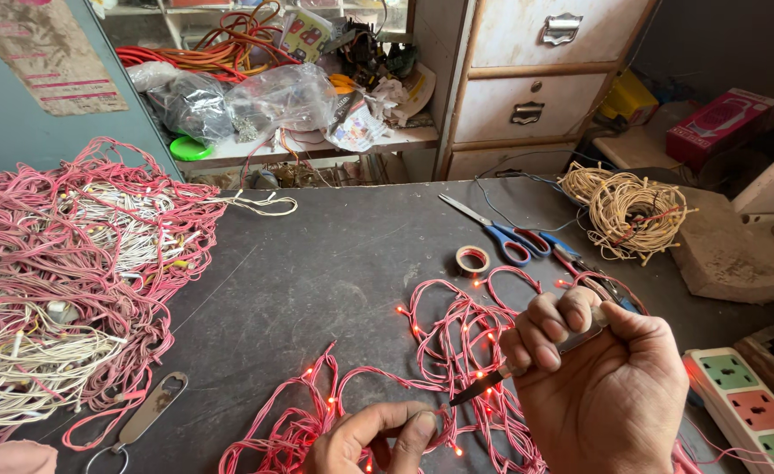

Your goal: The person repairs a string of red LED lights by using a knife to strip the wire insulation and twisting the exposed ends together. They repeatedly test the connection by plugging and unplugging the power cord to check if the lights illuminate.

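While the right hand [602, 377] is curled into a tight fist, its fingers [549, 329] clamp a slim metal tool [492, 379] whose dark, pointed tip juts out to the left of the knuckles. The handle is mostly buried in the fist, so whether it is a knife or a probe cannot be told for sure. Just below and left of that tip, the left hand [374, 439] pinches a strand of the light string [444, 351] between thumb and forefinger, fingers narrow and closed on the thin pink wire. The string is a loose tangle of twisted pink cord, dotted with small glowing red bulbs, and it spreads under and around both hands on the dark, scuffed table [316, 272].

Beyond the right knuckles lie blue-handled scissors [501, 233] with shiny blades, and just left of them a small round tape roll [473, 259]. Farther off, past the scissors, sits a nest-like coil of pale yellow wire [628, 211]. Right of the fist, a white power strip [747, 399] shows pastel sockets. Well left of the left fingers, a flat metal bottle opener [145, 412] rests beside a big heap [71, 281] of pink and white wires.
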